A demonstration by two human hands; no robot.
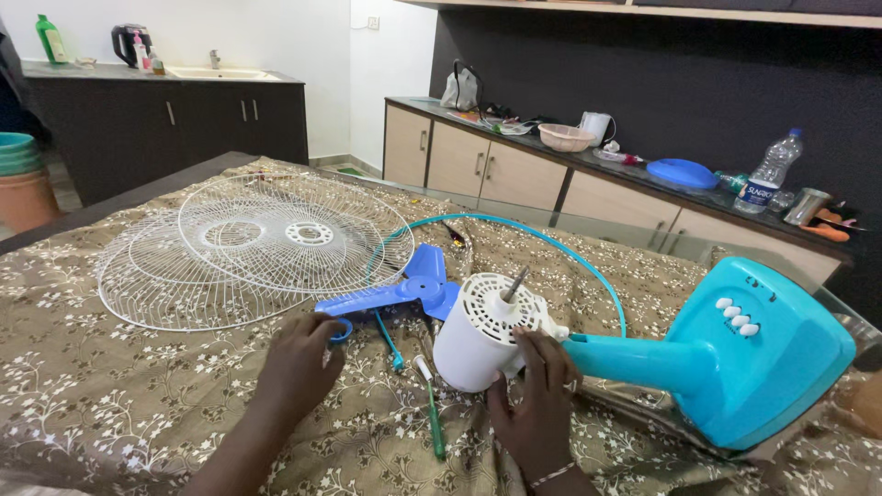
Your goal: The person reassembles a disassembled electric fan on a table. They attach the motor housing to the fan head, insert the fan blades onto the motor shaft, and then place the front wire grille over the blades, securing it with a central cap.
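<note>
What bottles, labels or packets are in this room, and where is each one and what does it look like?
Clear plastic water bottle: on the right counter, upright, with a blue and white label band and a blue cap.
Green bottle: on the far dark counter at the left, tall, with a white cap.
Small pink and white bottles: beside the black kettle on that counter; too small to tell more.
No screens or signs show.

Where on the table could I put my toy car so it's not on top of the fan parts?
Bare cloth lies at the near left edge, below the white fan grilles and left of the left hand. Between the hands it is crowded: blue fan blade, green screwdriver, white motor under the right hand.
</note>
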